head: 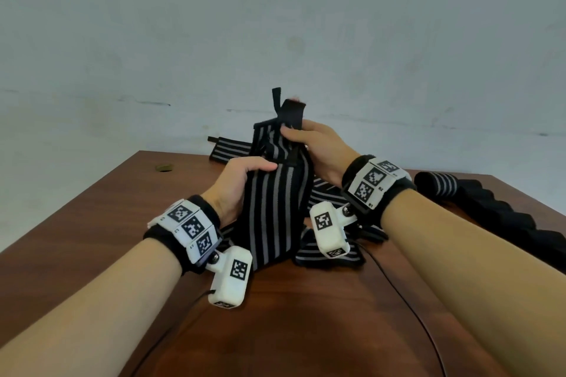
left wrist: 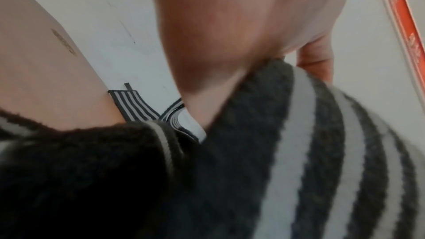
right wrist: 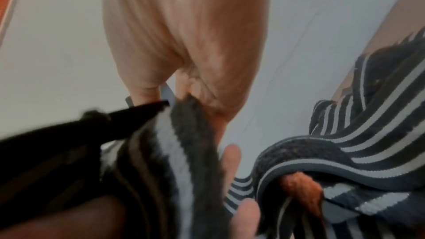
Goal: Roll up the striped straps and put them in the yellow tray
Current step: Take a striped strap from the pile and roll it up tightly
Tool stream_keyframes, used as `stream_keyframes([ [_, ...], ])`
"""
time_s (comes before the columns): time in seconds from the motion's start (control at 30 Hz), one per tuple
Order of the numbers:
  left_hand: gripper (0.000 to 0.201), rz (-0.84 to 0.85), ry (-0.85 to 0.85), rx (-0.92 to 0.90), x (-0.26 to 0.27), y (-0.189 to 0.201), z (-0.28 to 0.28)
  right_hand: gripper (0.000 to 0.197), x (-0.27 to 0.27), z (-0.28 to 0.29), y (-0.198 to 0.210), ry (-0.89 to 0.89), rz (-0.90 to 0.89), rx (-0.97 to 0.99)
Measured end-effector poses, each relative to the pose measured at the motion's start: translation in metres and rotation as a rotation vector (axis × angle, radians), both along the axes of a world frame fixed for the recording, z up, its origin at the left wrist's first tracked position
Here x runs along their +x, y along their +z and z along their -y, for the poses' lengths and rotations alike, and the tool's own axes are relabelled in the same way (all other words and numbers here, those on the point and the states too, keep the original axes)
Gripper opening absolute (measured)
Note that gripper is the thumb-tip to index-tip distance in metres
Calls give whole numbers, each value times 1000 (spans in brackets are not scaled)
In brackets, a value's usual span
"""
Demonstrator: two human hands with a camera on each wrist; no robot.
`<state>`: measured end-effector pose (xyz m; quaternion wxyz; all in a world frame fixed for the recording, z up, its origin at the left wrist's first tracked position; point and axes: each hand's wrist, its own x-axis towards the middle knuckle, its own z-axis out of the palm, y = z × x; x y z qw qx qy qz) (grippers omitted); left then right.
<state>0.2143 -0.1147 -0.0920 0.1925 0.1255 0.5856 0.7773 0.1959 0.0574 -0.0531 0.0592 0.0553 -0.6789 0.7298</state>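
Strap [head: 277,208] betw. both hands' fingers [head: 294,135]

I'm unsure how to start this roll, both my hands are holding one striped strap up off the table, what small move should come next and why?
Probably fold the top end over and begin winding it downward. The right hand pinches the striped strap near its top, the left hand grips it lower, and it hangs flat and unrolled over the table. No yellow tray is in view.

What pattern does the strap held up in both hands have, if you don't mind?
Black fabric strap with lengthwise grey stripes; the head view shows it best.
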Motion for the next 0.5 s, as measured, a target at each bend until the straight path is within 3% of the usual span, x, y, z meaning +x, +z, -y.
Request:
stream_keyframes([
  [0.27, 31, -32, 71, 19, 5, 4, -10, 34, 9, -3, 13, -51, 27, 140],
  [0.4, 23, 1, 273, 176, -5, 8, 3, 17, 17, -12, 13, -113, 78, 10],
  [0.5, 25, 112, 393, 316, -23, 4, 18, 23, 21, -22, 11, -140, 73, -70],
])
